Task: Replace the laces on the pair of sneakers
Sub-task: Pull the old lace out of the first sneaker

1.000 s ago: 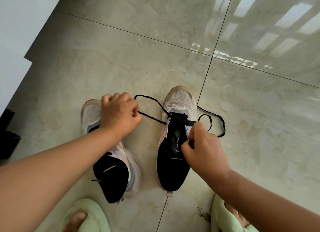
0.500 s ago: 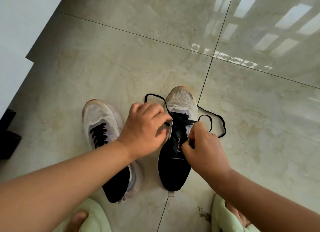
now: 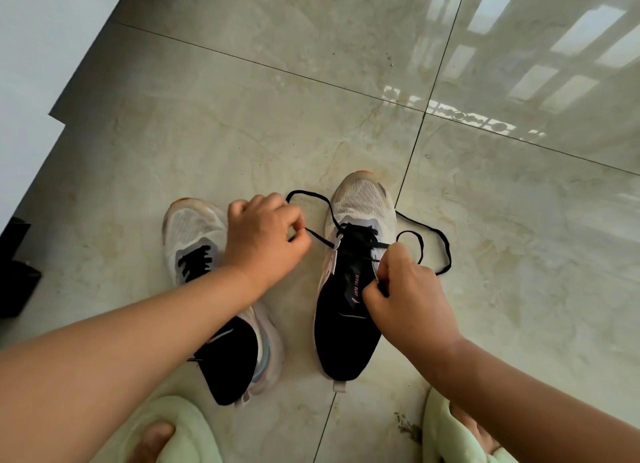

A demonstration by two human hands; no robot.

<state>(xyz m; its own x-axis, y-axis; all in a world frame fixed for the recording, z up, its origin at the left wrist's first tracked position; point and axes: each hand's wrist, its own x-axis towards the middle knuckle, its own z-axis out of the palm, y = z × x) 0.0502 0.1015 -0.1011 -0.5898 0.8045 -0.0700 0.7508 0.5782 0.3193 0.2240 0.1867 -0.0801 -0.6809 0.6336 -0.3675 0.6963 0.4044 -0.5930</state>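
Two white-and-black sneakers stand side by side on the tiled floor, toes pointing away. The left sneaker (image 3: 194, 234) has a black lace through its eyelets and is partly hidden by my forearm. On the right sneaker (image 3: 349, 310) a black lace (image 3: 433, 235) is threaded only in the lower eyelets, its ends looping over the floor on both sides. My left hand (image 3: 263, 241) pinches the left strand and holds it taut just left of the shoe. My right hand (image 3: 405, 300) grips the shoe's right eyelet edge beside the tongue.
My feet in pale green slippers (image 3: 173, 428) sit at the bottom edge on both sides. A white wall (image 3: 38, 64) runs along the left, with a dark object (image 3: 15, 272) at its foot. The glossy floor tiles (image 3: 346, 81) stretch beyond the shoes.
My left hand went in to the right shoe's eyelets, then drew back left with the lace strand pulled taut. My right hand stayed on the shoe.
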